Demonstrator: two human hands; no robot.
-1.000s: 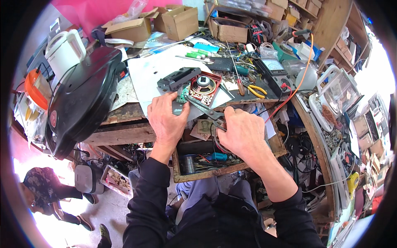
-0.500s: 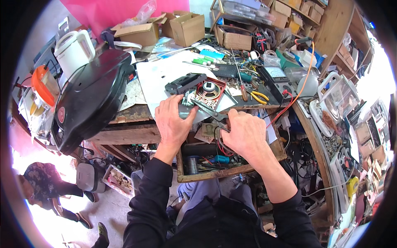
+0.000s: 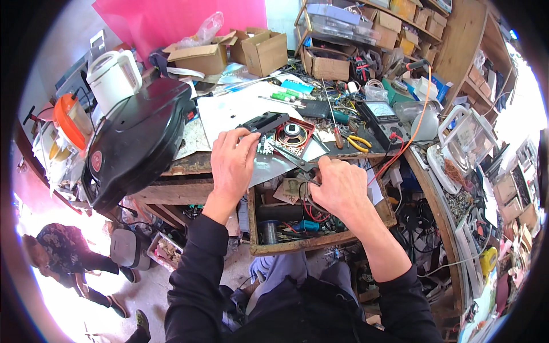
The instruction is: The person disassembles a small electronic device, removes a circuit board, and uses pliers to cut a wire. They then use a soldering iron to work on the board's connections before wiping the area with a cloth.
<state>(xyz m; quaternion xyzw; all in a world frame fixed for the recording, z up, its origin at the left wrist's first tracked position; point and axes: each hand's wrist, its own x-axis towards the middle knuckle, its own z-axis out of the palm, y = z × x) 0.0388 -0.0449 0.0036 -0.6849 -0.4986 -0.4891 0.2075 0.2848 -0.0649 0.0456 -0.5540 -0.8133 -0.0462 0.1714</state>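
Note:
My right hand [image 3: 341, 186] is wrapped round the handles of scissors [image 3: 296, 159]. Their blades point up and left at a small circuit board [image 3: 265, 144] beside a round speaker [image 3: 291, 134] in a red housing. Whether the blades touch the board cannot be made out. My left hand [image 3: 231, 166] has its fingertips and thumb drawn together at the near left end of a black plastic casing [image 3: 264, 122], partly covering it. Anything pinched between them is too small to tell. White paper [image 3: 220, 111] lies under these parts at the bench's front edge.
An open wooden drawer [image 3: 320, 243] holds a wire spool and tools below my hands. A large black appliance [image 3: 140, 137] stands left. To the right lie a screwdriver [image 3: 337, 137], yellow-handled pliers [image 3: 360, 143] and a meter [image 3: 380, 117] with red leads. A person [image 3: 66, 251] is at lower left.
My left hand has drawn back slightly left from the circuit board, its thumb closing to the fingers. The right hand keeps the scissors at the board. The whole view has shifted slightly.

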